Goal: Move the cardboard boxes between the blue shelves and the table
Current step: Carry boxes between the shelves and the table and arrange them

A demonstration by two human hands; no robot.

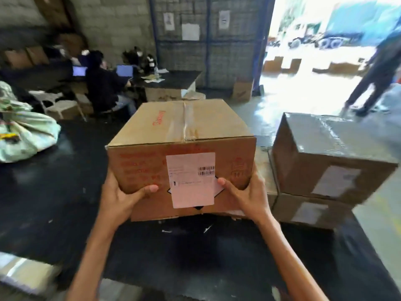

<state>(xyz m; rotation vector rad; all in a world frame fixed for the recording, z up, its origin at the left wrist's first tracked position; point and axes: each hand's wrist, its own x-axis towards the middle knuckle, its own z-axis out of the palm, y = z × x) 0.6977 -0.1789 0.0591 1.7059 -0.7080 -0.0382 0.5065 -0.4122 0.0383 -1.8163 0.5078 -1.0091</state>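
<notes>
The left hand [121, 198] is clasping the near-left lower corner of the box [184, 127] and the right hand [245, 196] its near-right one, thumbs pressing the labelled face. The box is facing them squarely over the table [65, 181] (touching it or not, I cannot tell), long axis running side to side, just left of the stack [329, 153], both hands equally near.
</notes>
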